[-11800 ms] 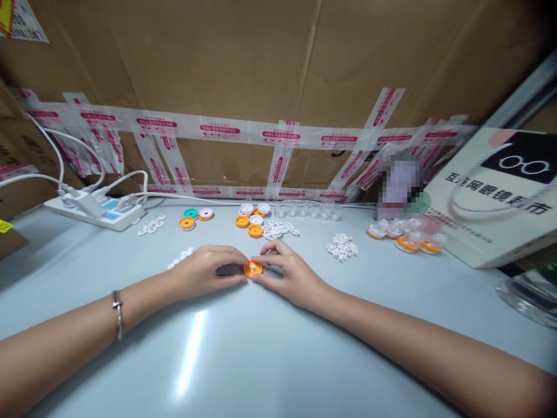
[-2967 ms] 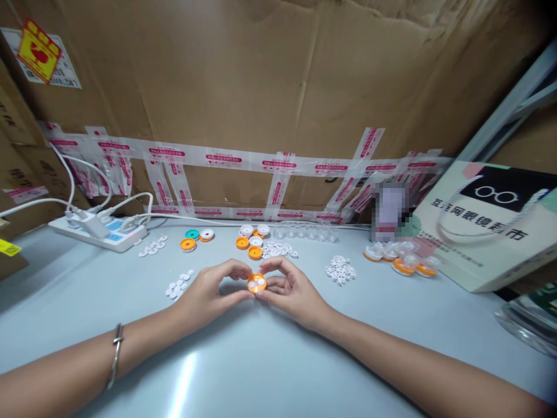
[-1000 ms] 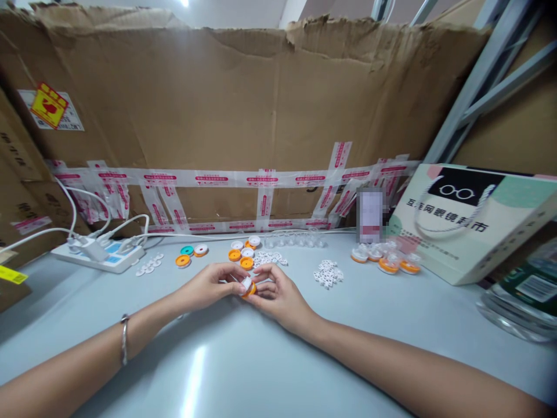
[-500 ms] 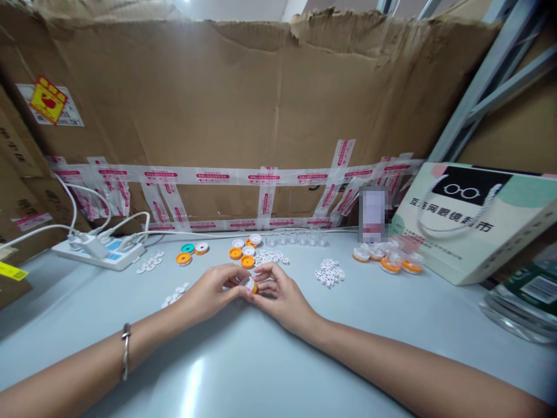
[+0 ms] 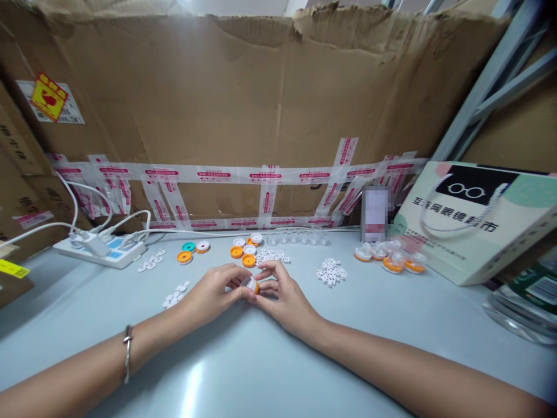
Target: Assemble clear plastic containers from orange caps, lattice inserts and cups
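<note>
Orange cap [image 5: 252, 284] is the tiny star here, so working down to it from the big stuff. A taped-up cardboard wall [image 5: 261, 104] fills the back, and the pale grey counter [image 5: 278, 371] runs under everything. A paper bag [image 5: 470, 226] with a glasses logo leans at the right, and a power strip [image 5: 104, 252] sits far left. Between them there's a cluster of loose caps [image 5: 243, 252] and a heap of white discs [image 5: 331, 273] just right of centre.

Both hands meet mid-counter, just above the surface. The left hand [image 5: 213, 293] has its fingers curled in, thumb and forefinger pinched on the cap's left edge. The right hand [image 5: 282, 296] does the same from the other side, other fingers loosely bent.

My read: a white piece is being seated into the orange cap. Can't tell if it's fully in, since fingers cover most of it. Something that small wants even fingertip pressure, kept square so it doesn't pop sideways.
</note>
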A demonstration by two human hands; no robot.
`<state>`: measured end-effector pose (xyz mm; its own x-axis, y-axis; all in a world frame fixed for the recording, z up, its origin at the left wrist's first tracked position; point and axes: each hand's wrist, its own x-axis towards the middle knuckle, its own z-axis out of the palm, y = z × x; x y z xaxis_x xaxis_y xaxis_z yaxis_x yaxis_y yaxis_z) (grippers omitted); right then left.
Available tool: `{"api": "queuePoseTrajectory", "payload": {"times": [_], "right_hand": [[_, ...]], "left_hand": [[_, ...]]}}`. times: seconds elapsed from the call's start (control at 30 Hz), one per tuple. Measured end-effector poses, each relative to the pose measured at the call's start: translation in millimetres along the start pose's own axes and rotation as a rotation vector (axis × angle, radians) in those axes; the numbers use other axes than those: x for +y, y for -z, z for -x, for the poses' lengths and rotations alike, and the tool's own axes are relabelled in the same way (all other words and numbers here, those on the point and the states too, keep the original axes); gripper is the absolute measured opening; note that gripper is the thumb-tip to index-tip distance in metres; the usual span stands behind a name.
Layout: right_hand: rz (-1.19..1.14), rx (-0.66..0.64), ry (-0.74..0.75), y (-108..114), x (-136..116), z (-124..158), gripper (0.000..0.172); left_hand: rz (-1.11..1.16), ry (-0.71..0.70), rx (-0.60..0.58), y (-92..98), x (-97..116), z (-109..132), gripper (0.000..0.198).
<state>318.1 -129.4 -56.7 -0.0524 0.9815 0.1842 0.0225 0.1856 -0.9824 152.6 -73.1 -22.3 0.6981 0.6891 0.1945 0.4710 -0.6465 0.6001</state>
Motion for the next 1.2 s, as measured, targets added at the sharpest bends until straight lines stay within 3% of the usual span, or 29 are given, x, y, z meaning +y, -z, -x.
{"api": "queuePoseTrajectory", "payload": {"times": [0.23,0.63,0.83,1.0,1.2], "right_hand": [[-0.017,0.015,-0.072,1.3,0.8,-0.5,0.056],[0.027,-0.014,-0.062,1.7,3.8,0.4,0.048],[0.048,-0.037,-0.062,0.8,3.8,2.3,0.049],[0.039,-0.038,-0.069,1.4,3.9,1.8,0.053],[-0.013,-0.019,-0.095,1.7,3.8,0.3,0.053]], "left_hand": [[-0.050,-0.011,-0.023,-3.8,-1.5,1.2,0.013],[-0.057,-0.025,-0.053,-2.9,0.4,5.3,0.020],[-0.045,0.060,-0.038,-6.1,1.7,5.1,0.017],[-0.030,0.048,-0.044,-7.0,1.9,4.9,0.017],[0.027,0.018,-0.171,5.4,3.5,1.7,0.025]]}}
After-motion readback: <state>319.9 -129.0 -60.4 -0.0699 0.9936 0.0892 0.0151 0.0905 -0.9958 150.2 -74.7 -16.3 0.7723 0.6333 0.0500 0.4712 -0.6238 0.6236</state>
